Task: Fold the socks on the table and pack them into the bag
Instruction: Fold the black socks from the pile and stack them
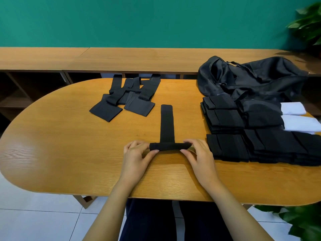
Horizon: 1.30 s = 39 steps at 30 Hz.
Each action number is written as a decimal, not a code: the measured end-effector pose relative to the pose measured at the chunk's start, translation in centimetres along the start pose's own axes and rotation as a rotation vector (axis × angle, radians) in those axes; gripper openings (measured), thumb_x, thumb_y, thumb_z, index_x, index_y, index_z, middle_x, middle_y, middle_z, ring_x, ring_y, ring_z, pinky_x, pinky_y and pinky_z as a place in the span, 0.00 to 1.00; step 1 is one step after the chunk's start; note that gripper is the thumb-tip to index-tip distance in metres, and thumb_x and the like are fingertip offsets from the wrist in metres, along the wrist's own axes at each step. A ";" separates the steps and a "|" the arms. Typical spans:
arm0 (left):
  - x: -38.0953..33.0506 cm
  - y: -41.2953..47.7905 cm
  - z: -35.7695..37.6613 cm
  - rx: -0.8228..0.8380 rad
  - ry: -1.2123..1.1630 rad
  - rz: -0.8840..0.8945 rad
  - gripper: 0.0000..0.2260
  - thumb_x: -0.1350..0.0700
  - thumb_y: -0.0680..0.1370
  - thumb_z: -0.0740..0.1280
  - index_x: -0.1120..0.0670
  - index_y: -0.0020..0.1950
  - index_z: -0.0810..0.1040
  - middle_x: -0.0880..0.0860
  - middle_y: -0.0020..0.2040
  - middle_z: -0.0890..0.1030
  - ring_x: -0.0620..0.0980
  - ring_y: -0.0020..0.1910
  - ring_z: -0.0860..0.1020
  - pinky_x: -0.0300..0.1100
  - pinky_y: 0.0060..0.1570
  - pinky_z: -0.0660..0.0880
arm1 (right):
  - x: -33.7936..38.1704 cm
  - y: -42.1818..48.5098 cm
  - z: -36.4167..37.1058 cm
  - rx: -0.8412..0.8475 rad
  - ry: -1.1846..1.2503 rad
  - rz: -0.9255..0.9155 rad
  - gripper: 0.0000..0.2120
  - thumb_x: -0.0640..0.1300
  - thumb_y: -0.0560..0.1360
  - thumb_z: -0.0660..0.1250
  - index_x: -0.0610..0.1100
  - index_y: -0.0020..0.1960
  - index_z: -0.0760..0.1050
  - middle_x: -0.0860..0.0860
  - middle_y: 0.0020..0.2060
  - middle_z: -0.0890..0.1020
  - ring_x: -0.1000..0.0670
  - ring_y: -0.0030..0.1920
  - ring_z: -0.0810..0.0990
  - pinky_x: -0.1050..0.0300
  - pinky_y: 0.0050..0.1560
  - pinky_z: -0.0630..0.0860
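On the near middle of the table [69, 153], a black sock [167, 126] is being folded. Its near end is rolled crosswise, and the roll is pinched at either end by the left hand [135, 153] and the right hand [199, 153]. The remainder is laid flat toward twelve o'clock. At three o'clock, stacks of folded socks [243, 136] are set out. At eleven o'clock, a small heap of unfolded socks [128, 96] is left. At one o'clock the bag [251, 75] is slumped; its inside is hidden, so packing is judged probably not begun. Folding is judged mostly done.
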State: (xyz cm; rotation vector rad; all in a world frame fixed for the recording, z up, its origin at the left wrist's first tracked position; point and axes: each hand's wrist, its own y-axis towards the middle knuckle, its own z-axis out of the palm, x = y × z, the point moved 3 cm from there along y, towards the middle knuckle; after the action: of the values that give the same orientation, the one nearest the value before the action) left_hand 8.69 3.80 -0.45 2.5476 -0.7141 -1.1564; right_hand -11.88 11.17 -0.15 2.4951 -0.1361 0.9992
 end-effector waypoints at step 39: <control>-1.3 -0.3 0.4 0.057 0.146 0.149 0.24 0.31 0.76 0.55 0.45 0.52 0.84 0.39 0.53 0.82 0.36 0.57 0.73 0.47 0.71 0.53 | 0.9 -0.2 0.6 0.046 -0.260 -0.274 0.19 0.61 0.76 0.58 0.53 0.56 0.81 0.59 0.51 0.82 0.57 0.59 0.72 0.60 0.61 0.61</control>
State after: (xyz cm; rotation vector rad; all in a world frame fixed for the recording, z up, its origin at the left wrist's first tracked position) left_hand 7.72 4.70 -0.01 2.5430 -0.8946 -0.9043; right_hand -10.79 11.15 -0.03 2.5870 0.1481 0.5728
